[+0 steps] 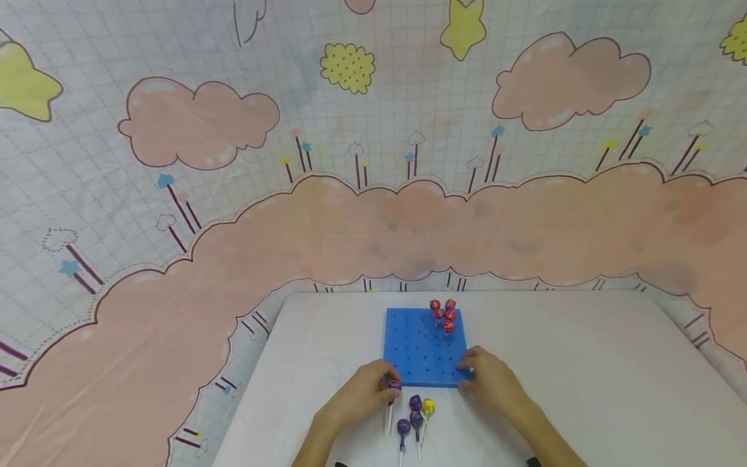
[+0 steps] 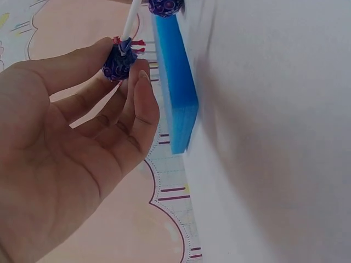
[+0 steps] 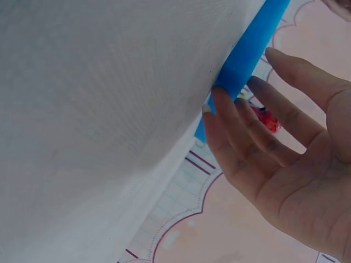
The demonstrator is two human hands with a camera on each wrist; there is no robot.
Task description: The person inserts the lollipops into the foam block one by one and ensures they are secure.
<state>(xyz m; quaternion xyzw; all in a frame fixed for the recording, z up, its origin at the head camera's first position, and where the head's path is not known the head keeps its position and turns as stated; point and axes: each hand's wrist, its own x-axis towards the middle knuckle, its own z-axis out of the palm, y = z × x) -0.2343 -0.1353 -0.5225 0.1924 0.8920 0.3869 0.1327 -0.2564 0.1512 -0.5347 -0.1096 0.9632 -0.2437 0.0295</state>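
Note:
My left hand (image 1: 358, 392) pinches a purple-wrapped lollipop (image 1: 394, 384) by its head, near the front left corner of a blue pegboard (image 1: 408, 358). In the left wrist view, thumb and fingers hold the lollipop's dark head (image 2: 118, 63), its white stick pointing away from the palm. My right hand (image 1: 496, 384) is at the board's front right corner. In the right wrist view its fingers (image 3: 222, 137) are extended and relaxed along the board's edge (image 3: 241, 63), holding nothing. Several red lollipops (image 1: 449, 316) stand in holes at the board's far right corner.
Between the hands, in front of the board, purple lollipops (image 1: 403, 427) and a yellow lollipop (image 1: 428, 407) lie on the white table (image 1: 583, 363). A patterned cloth (image 1: 373, 233) with clouds and stars hangs behind the table.

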